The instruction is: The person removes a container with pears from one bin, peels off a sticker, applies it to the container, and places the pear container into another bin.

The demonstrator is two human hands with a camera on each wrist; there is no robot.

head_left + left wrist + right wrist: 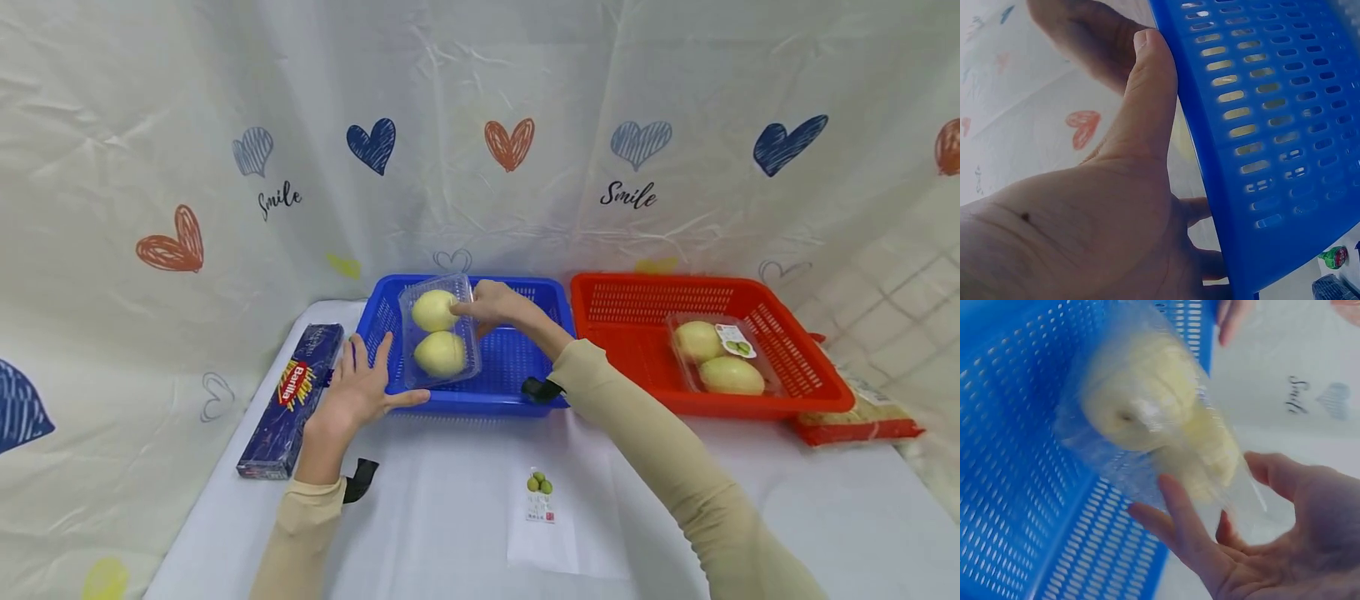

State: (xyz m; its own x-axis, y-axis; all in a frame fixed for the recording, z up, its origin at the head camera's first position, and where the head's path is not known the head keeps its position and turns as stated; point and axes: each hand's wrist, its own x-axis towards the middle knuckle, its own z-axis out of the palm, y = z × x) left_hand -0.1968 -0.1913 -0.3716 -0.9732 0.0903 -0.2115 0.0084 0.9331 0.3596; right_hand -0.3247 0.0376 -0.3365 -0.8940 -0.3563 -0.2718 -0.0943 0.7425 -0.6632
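My right hand (pixel 491 305) holds a clear plastic box with two pale yellow melons (pixel 440 355) by its right side. The box is tilted over the left part of a blue plastic basket (pixel 517 358). In the right wrist view, thumb and fingers grip one end of the melon box (pixel 1138 394), which is a little blurred. At the basket's front left corner is my left hand (pixel 352 392), its fingers spread and holding nothing. The left wrist view shows its thumb (pixel 1154 87) lying along the basket's rim.
On the right stands a red basket (pixel 622 354) with another boxed pair of melons (pixel 731 375). A bag with red edging (pixel 862 425) lies beside it. To the left is a dark blue Barilla pasta box (pixel 281 417). A printed label sheet (pixel 542 533) lies in front.
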